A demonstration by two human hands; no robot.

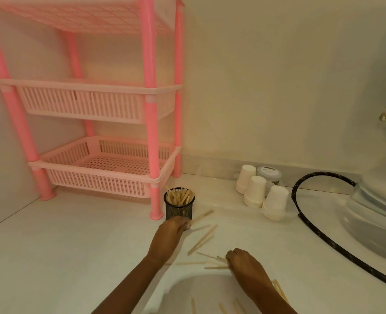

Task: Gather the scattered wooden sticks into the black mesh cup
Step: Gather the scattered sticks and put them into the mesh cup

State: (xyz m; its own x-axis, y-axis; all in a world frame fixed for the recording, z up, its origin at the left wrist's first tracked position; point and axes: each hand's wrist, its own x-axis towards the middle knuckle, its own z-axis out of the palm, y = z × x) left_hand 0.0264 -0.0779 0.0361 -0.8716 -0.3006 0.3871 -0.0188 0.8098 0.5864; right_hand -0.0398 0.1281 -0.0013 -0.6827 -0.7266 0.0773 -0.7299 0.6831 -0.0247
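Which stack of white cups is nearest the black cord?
The front-right stack of paper cups, beside the black cord; the other two sit farther back.

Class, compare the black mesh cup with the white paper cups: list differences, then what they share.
The black mesh cup stands mouth up; the white paper cups stand mouth down, in stacks. The mesh cup is see-through, the paper cups solid. The mesh cup holds wooden sticks; the paper cups show none. Both rest on the counter.
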